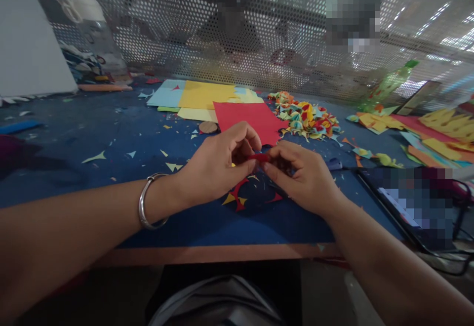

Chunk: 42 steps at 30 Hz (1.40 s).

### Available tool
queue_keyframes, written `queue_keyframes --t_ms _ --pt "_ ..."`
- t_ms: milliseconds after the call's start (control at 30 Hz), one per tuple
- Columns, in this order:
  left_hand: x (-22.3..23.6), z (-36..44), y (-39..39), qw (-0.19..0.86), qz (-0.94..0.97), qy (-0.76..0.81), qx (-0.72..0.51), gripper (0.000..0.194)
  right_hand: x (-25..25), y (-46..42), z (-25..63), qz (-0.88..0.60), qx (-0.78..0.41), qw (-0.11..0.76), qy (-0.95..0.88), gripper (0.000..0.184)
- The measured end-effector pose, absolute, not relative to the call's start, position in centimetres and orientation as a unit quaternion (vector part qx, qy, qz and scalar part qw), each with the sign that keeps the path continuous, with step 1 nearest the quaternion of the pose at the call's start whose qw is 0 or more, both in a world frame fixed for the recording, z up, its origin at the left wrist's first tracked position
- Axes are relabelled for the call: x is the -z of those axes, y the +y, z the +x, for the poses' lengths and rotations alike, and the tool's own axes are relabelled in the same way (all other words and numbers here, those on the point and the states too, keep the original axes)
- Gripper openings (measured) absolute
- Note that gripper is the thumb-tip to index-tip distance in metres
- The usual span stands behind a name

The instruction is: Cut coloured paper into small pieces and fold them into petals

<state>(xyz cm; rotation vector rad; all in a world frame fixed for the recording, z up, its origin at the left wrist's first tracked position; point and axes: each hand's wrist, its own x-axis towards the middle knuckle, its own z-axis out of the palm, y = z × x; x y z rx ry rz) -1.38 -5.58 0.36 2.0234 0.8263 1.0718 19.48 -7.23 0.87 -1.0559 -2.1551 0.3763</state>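
Between the fingertips of both hands is a small red paper piece (259,157), folded or pinched narrow. My left hand (225,160), with a silver bangle at the wrist, grips its left end. The right end is pinched by my right hand (301,175). Just behind the hands lies a red paper sheet (244,118) with a scalloped right edge. Red and yellow paper scraps (240,201) are on the blue table (200,229) below the hands. A dark object under my right hand is mostly hidden.
Yellow paper (207,95) and light blue paper (165,93) lie behind the red sheet. A heap of small folded papers (311,118) sits to their right. A phone or tablet (403,207) rests at the right. A water bottle (101,39) and green-capped bottle (388,86) stand by the perforated partition (177,24).
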Motion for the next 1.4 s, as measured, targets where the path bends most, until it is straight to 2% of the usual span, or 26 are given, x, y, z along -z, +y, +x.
queue_keyframes --t_ms 167,333,633,800,933,1000,1200,1300,1400 --pt "-0.7 -1.8 -5.1 0.358 0.795 0.316 -0.374 0.021 -1.1 -7.3 19.6 -0.408 -0.146 0.338 -0.836 0.013" --pt "-1.5 -2.1 -4.9 0.373 0.802 0.340 -0.320 0.011 -1.2 -7.2 19.7 -0.408 -0.138 0.323 -0.842 0.012" --pt "-1.6 -2.4 -4.5 0.351 0.818 0.368 -0.268 0.010 -1.1 -7.0 19.8 -0.418 -0.151 0.299 -0.845 0.012" --pt "-1.5 -2.1 -4.8 0.300 0.837 0.350 -0.296 0.013 -1.1 -6.9 19.9 -0.420 -0.155 0.309 -0.839 0.012" --pt "-1.6 -1.9 -4.7 0.305 0.824 0.345 -0.329 0.009 -1.0 -6.7 19.9 -0.417 -0.147 0.315 -0.840 0.011" --pt "-1.6 -1.9 -4.5 0.349 0.806 0.351 -0.324 0.006 -0.9 -6.8 19.8 -0.416 -0.144 0.318 -0.839 0.010" --pt "-1.3 -1.6 -4.2 0.612 0.594 0.380 -0.357 0.009 -0.8 -7.2 19.7 -0.428 -0.124 0.388 -0.807 0.010" --pt "-1.6 -1.3 -4.3 0.686 0.493 0.388 -0.368 0.014 -0.8 -7.4 19.8 -0.409 -0.064 0.426 -0.805 0.006" --pt "-1.9 -1.1 -4.4 0.723 0.441 0.385 -0.367 0.017 -0.7 -7.5 19.8 -0.375 -0.028 0.415 -0.829 0.004"
